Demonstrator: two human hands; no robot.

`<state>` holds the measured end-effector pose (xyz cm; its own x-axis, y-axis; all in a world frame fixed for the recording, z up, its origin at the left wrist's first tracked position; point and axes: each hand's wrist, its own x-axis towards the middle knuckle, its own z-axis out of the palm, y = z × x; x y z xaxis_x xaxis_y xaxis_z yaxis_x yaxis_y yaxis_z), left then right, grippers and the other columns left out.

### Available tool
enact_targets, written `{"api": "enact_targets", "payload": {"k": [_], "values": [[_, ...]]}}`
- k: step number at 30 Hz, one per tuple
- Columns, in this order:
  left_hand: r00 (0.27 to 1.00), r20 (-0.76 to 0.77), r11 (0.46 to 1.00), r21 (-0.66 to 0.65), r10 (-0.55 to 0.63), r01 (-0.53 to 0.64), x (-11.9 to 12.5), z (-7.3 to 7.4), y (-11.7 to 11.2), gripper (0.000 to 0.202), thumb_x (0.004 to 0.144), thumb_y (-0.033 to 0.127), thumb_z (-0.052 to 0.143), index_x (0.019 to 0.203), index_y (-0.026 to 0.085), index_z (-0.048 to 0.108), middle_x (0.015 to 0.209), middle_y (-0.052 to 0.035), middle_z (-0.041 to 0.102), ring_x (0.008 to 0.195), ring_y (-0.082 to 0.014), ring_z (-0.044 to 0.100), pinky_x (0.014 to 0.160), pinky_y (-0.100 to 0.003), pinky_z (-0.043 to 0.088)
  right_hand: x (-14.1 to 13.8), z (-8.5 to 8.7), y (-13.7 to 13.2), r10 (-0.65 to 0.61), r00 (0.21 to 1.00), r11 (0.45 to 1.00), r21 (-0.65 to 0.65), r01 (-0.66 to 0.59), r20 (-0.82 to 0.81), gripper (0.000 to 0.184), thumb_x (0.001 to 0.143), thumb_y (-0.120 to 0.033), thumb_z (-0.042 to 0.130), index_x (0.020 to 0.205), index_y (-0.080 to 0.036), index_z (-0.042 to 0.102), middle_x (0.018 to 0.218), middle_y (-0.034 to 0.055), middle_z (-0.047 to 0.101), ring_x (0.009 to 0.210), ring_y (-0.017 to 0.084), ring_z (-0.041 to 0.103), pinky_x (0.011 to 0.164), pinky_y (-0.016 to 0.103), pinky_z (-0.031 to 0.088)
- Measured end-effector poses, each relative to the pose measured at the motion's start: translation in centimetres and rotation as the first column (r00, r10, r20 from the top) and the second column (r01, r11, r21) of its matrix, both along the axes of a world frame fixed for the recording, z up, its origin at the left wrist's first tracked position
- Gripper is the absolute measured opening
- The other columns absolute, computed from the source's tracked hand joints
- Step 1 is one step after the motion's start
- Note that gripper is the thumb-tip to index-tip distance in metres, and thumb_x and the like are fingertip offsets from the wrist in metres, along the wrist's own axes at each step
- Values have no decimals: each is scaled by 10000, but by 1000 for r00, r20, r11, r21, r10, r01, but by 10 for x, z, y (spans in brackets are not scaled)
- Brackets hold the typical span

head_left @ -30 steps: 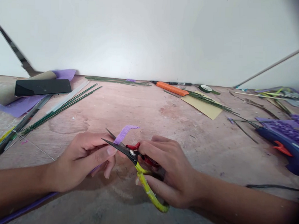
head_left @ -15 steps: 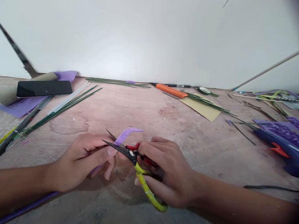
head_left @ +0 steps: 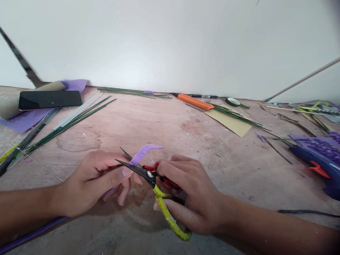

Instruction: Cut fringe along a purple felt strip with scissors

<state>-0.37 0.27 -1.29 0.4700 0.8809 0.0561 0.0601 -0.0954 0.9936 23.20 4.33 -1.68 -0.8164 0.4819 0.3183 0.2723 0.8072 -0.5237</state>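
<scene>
Between thumb and fingers, my left hand (head_left: 100,177) pinches a narrow purple paper strip (head_left: 143,153). The strip's free end curls up and to the right, while a long purple length trails out under my left forearm. My right hand (head_left: 193,196) grips a pair of scissors (head_left: 170,217) with yellow and red wrapped handles and dark pointed blades. The blades are parted and point left. The strip passes between them close to my left thumb tip. My right fingers partly hide the red handle.
A phone (head_left: 50,100) rests on purple paper at the left, near green wire stems (head_left: 71,125). An orange cutter (head_left: 195,102), yellowish paper (head_left: 229,122) and green tape (head_left: 233,102) lie at the back. At the right are a blue glue gun (head_left: 312,160) and purple fringed pieces (head_left: 321,151).
Hardly anything differs. My hands, the strip and the parted scissors hold almost the same position, with only a slight shift of the view.
</scene>
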Motion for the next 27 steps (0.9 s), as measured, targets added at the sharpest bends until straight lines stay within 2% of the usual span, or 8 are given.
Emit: {"api": "enact_targets", "payload": {"k": [5,10,13,18,27], "values": [[1000,8,1000,-25,15,-14,0,-1,1,312,990,340,477,874,125,671,540,3,626,400,-47,440,404,-137,350,1,-1,0,22,1000,1000,10,-22,-14,249,876,-316,510,722,-215,343,630,-49,419,535,121,317,580,282,219],[999,26,996,-83,44,-42,0,-1,0,327,986,356,483,875,124,685,525,0,634,378,-48,437,386,-139,335,3,-1,-1,8,1000,1000,-3,-8,-20,241,945,-348,471,755,-203,437,648,-25,481,552,131,363,565,279,240],[999,24,996,-81,34,-32,0,0,0,327,989,350,478,862,126,680,524,3,633,385,-46,437,393,-135,337,3,-1,-2,2,1000,999,-33,-3,-11,233,934,-348,483,756,-202,449,651,-21,495,552,132,379,553,280,234],[1000,3,998,-58,3,-3,1,1,0,329,983,355,483,829,124,659,530,0,634,396,-46,433,397,-132,337,2,0,-1,3,1000,999,-41,-3,12,226,874,-304,531,728,-207,388,636,-41,454,537,118,327,548,274,221],[1000,19,992,-125,20,-17,0,-1,1,351,977,393,492,880,121,690,567,-9,640,414,-53,439,408,-157,331,4,-1,-1,11,1000,1000,-24,-12,-29,247,951,-341,474,756,-191,481,642,-25,491,546,127,371,560,275,246]]}}
